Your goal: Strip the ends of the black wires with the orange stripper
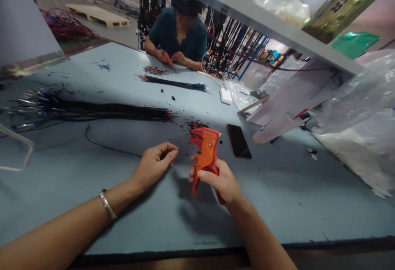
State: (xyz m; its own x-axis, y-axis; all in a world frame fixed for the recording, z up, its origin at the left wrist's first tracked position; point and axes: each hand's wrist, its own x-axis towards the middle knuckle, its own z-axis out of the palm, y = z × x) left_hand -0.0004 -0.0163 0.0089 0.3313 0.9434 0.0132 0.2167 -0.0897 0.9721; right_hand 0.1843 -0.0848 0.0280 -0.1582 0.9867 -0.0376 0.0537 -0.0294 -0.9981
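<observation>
My left hand (pixel 159 159) pinches a thin black wire (pixel 114 148) close to its end, and the rest of the wire trails left across the table. In my right hand (pixel 220 179) is an orange and red wire stripper (pixel 208 148), held upright with my fingers around its handles. Its jaws point left and stand apart from the wire end. A small heap of cut insulation bits (pixel 197 125) lies just behind the tool. To the left rests a thick bundle of black wires (pixel 114 110), with shiny and blue tips at its far left end.
Opposite sits a co-worker (pixel 182 35) holding a red tool, behind a smaller wire bundle (pixel 173 82) and a scrap pile (pixel 155 70). A phone (pixel 239 141), a white box (pixel 226 96) and plastic bags (pixel 358 138) lie rightward. A shelf beam (pixel 247 15) crosses above.
</observation>
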